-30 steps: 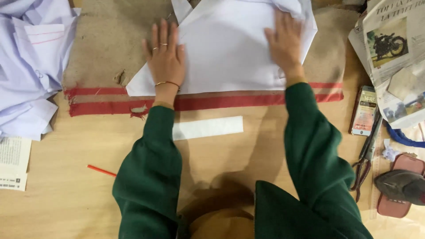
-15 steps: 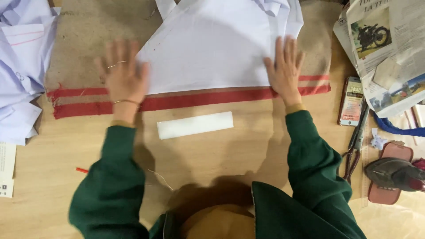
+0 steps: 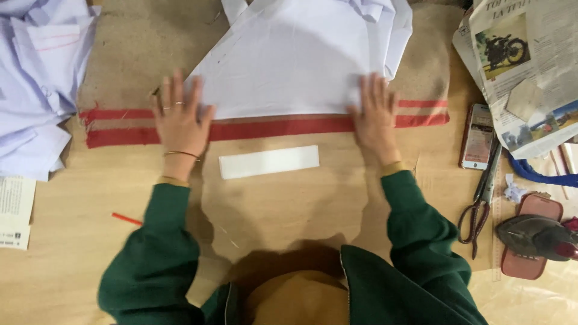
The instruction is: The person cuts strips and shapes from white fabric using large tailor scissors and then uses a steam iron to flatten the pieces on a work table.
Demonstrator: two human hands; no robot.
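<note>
Wooden desk (image 3: 72, 241) under burlap mat (image 3: 132, 54) with red stripes. Your left hand (image 3: 179, 120) flat, palm down, fingers (image 3: 177, 90) spread, on lower left corner of white fabric (image 3: 289, 60) and stripe. Your right hand (image 3: 376, 117) flat on lower right edge, fingers together, gripping nothing. White strip (image 3: 268, 161) just below, between your forearms. Scissors (image 3: 478, 204), phone (image 3: 477, 135) at right.

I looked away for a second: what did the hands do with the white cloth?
The left hand slid outward off the white fabric piece, then came back to its lower left edge. The right hand stayed flat on the lower right edge. Nothing was gripped or let go. The white rectangular strip kept its place.
</note>
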